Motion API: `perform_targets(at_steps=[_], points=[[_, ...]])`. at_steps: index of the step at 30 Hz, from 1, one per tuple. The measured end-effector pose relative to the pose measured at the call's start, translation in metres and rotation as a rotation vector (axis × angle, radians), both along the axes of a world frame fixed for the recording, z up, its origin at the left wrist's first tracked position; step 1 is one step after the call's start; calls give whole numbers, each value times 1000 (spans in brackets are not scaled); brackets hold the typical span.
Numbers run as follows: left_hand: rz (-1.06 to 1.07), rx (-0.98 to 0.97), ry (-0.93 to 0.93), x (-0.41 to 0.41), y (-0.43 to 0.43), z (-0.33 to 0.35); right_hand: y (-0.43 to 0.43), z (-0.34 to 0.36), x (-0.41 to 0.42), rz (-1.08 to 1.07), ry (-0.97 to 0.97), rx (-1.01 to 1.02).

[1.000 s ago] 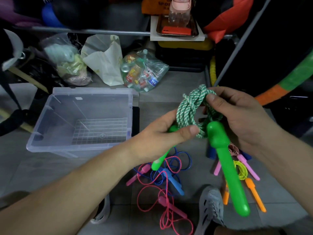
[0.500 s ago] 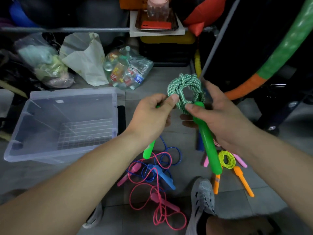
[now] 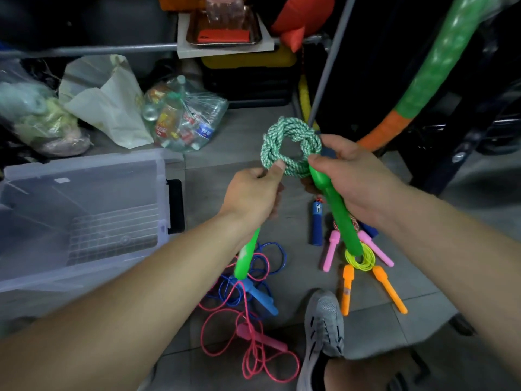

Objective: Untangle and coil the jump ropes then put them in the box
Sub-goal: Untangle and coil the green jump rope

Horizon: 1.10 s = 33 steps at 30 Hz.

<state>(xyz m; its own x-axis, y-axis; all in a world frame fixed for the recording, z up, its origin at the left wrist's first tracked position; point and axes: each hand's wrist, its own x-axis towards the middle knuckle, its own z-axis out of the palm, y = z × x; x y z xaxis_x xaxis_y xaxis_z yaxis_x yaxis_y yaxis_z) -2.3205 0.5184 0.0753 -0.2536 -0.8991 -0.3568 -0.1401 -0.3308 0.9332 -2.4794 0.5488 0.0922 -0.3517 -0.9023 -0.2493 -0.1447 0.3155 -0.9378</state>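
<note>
A green-and-white braided jump rope [image 3: 290,142] is wound into a small ring held up between both hands. My left hand [image 3: 253,193] pinches the ring's lower left and grips one green handle [image 3: 246,258], which hangs down below it. My right hand [image 3: 352,179] pinches the ring's right side and grips the other green handle [image 3: 338,215]. The clear plastic box [image 3: 84,210] stands on the floor to the left. A tangled pink rope [image 3: 253,342] and blue rope [image 3: 253,280] lie on the floor beneath my hands.
Coiled ropes with pink handles [image 3: 329,249], orange handles [image 3: 346,289] and a dark blue handle [image 3: 316,221] lie on the floor at the right. My grey shoe [image 3: 324,328] is near them. Plastic bags [image 3: 180,117] and a rack crowd the back; a green-orange hoop [image 3: 423,74] leans at right.
The rope bundle has been turned and spread from a tight bunch into an open flat ring. Both hands rose slightly and shifted their grips; the view tilted up.
</note>
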Motion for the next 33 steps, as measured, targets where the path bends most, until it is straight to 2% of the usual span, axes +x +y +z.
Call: perform_targets(at_steps=[4,7,9,12,16,19,24,33], points=[[16,233,52,-23,-5,-38,-16,-42,-27,97,211,98],[42,293,92,-46,-13,-77,-25,-87,-48,85,327,154],[22,261,104,-55,-20,-107,-33,-130,-61,89,314,175],[-65,185,19,-68,-43,-163,-52,-207,-83,48,234,179],[-114,152,-96,-86,-89,-235,-85,-260,-88,-20,267,177],[-155,133,-224,-102,-117,-291,-108,-300,-96,24,344,187],[-299,-69,-492,-123,-146,-350,-132,-349,-111,31,560,278],[-367,-246,-622,-149,-177,-372,-147,-375,-134,103,978,421]])
